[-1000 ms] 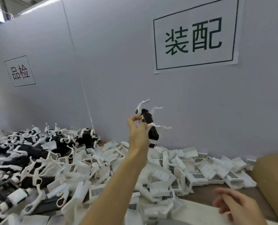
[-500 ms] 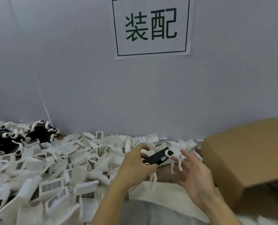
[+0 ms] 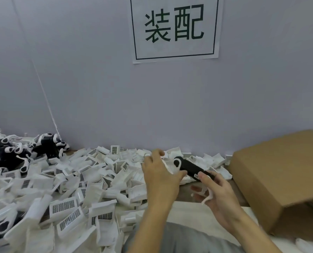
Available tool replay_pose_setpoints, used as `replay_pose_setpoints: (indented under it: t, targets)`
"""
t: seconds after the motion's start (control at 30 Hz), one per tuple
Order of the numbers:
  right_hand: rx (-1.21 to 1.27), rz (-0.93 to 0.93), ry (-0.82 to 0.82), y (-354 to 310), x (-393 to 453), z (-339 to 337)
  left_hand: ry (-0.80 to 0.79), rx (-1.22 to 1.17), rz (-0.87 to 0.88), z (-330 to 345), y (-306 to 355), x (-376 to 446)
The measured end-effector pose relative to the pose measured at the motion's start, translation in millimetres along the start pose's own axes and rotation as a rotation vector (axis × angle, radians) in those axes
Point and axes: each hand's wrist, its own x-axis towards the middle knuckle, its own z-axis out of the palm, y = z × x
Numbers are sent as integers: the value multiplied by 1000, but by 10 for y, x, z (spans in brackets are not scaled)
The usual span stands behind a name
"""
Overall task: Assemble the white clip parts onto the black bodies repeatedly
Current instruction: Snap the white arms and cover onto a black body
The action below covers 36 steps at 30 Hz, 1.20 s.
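A black body [image 3: 190, 168] with a white ring piece at its left end is held between both hands over the table's middle. My left hand [image 3: 160, 175] grips its left end, fingers curled over the white clip part. My right hand [image 3: 217, 195] pinches the body's right end with the thumb, and thin white clip prongs [image 3: 207, 198] stick out by its fingers. A wide heap of loose white clip parts [image 3: 69, 189] covers the table to the left. Assembled black-and-white pieces [image 3: 24, 150] are piled at the far left against the wall.
An open brown cardboard box [image 3: 280, 178] lies on its side at the right, close to my right hand. A grey partition wall with a printed sign [image 3: 175, 28] stands behind the table. White cloth [image 3: 188, 214] covers the near table edge.
The black body has passed from my left hand alone to both hands, and now points right and downward. My right hand closed in on its right end. The view shifted slightly left.
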Motion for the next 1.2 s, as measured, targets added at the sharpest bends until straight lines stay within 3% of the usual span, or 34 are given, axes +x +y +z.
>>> replay_pose_setpoints:
  t: [0.13, 0.37, 0.47, 0.63, 0.93, 1.1, 1.2]
  targets:
    - [-14, -51, -18, -19, -39, 51, 124, -142, -239, 141, 56, -73]
    - [-414, -193, -190, 59, -109, 92, -133, -572, -522, 122, 55, -95]
    - [-582, -209, -224, 86, -122, 107, -209, -630, -483, 114, 80, -107]
    - [-789, -273, -27, 60, -107, 114, -387, -577, -280, 164, 90, -165]
    - [-872, -306, -75, 46, -144, 144, -269, -517, -176, 253, 6, -191]
    - [-755, -325, -163, 84, -129, 143, -230, -542, -143, 278, -38, -175]
    - [-668, -344, -66, 76, -114, 100, -244, -487, -67, 289, -69, -173]
